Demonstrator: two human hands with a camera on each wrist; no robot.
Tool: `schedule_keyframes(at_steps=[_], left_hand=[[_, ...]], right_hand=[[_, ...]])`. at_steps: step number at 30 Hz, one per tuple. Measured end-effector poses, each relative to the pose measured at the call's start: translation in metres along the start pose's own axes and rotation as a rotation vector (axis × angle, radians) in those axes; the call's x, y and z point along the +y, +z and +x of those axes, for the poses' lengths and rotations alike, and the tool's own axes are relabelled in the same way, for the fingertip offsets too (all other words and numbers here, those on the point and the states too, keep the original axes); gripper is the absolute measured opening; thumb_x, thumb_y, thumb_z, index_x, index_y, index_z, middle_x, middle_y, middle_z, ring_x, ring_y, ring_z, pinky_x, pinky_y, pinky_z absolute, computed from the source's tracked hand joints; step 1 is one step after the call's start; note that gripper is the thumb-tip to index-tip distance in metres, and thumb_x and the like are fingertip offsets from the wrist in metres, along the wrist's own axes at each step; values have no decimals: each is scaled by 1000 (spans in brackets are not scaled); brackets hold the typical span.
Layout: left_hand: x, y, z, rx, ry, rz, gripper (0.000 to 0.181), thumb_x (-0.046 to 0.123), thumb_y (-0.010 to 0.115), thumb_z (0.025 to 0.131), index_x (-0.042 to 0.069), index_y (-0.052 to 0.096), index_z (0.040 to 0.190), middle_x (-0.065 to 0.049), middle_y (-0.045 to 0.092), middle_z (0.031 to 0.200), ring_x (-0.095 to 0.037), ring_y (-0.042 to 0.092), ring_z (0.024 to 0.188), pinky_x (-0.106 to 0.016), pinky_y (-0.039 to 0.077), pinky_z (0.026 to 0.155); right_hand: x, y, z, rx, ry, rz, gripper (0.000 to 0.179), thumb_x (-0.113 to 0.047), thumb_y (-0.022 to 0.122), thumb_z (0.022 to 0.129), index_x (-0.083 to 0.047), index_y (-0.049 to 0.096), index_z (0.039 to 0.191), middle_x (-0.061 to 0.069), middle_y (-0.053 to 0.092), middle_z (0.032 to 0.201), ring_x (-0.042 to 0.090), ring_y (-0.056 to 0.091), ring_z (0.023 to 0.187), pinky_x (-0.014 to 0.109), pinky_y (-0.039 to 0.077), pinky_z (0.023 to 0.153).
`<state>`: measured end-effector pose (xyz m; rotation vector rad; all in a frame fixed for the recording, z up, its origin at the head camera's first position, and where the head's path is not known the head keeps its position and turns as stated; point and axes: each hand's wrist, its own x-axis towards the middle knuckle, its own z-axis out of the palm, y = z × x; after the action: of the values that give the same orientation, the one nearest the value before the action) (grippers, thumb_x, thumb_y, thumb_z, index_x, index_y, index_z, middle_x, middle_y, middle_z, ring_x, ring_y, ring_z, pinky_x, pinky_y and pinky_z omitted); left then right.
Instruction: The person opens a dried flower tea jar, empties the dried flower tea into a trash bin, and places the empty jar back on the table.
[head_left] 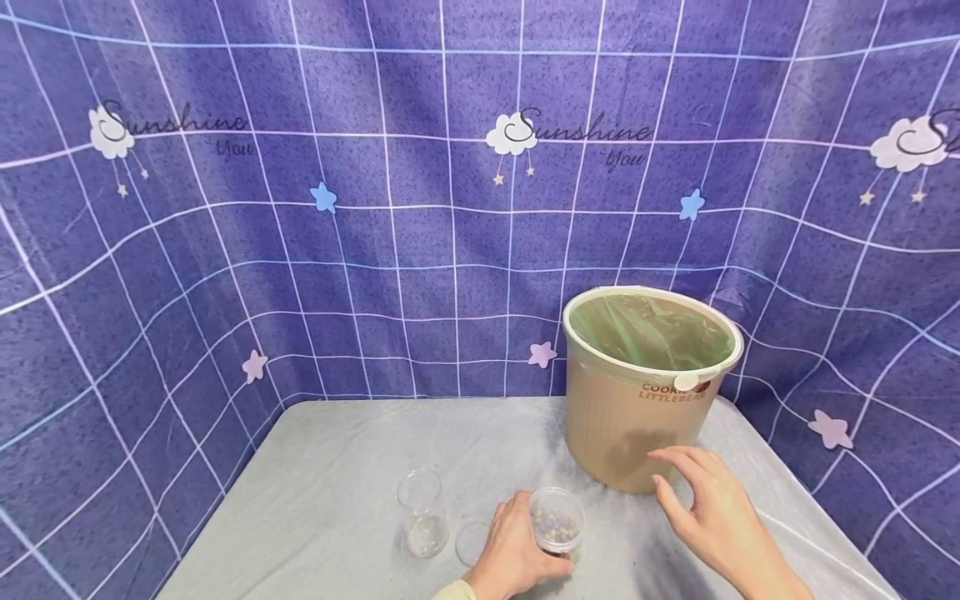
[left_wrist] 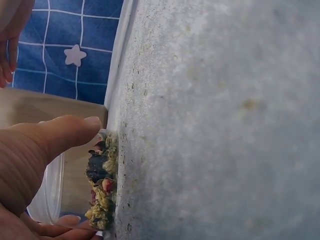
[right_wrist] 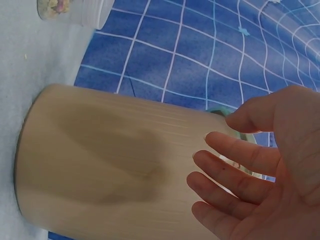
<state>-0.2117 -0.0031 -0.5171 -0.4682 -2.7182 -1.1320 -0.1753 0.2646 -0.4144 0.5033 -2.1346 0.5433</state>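
Observation:
My left hand (head_left: 514,546) grips a clear plastic jar (head_left: 557,510) standing on the table, thumb and fingers on opposite sides. Dried flowers (left_wrist: 102,187), yellowish with reddish buds and some dark pieces, fill the bottom of the jar. Just left of that hand lies a clear round disc (head_left: 471,543), partly hidden by the fingers. An upright clear cup (head_left: 422,500) stands farther left. My right hand (head_left: 708,512) is in the air before the beige trash bin (head_left: 607,417), its fingers spread and loosely bent, with nothing in them.
A green plastic bag (head_left: 645,333) lines the bin, which stands at the table's back right corner. Grey cloth covers the table (head_left: 337,467). Behind and on both sides hangs a purple-blue grid curtain (head_left: 420,233).

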Motion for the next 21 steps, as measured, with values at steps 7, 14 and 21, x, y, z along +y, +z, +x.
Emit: schedule_keyframes(at_steps=[7, 14, 21], left_hand=[[1, -2, 0, 4, -3, -16, 89, 38, 101, 48, 10, 59, 121, 2, 63, 102, -21, 58, 100, -35, 53, 85], [5, -9, 2, 48, 13, -43, 83, 36, 100, 49, 12, 60, 119, 4, 63, 104, -19, 57, 102, -33, 52, 86], [13, -22, 5, 72, 9, -64, 82, 34, 99, 50, 12, 61, 120, 5, 63, 105, -17, 56, 103, -33, 51, 86]], right_hand=[[-3, -1, 2, -4, 1, -5, 36, -5, 81, 74, -11, 75, 109, 0, 71, 106, 23, 62, 98, 25, 37, 94], [-7, 0, 6, -14, 6, 5, 35, -5, 80, 76, -11, 75, 110, -1, 72, 107, 24, 63, 100, 33, 40, 93], [-15, 1, 14, -9, -10, 23, 35, -4, 80, 76, -11, 75, 110, -1, 72, 107, 22, 63, 99, 31, 40, 92]])
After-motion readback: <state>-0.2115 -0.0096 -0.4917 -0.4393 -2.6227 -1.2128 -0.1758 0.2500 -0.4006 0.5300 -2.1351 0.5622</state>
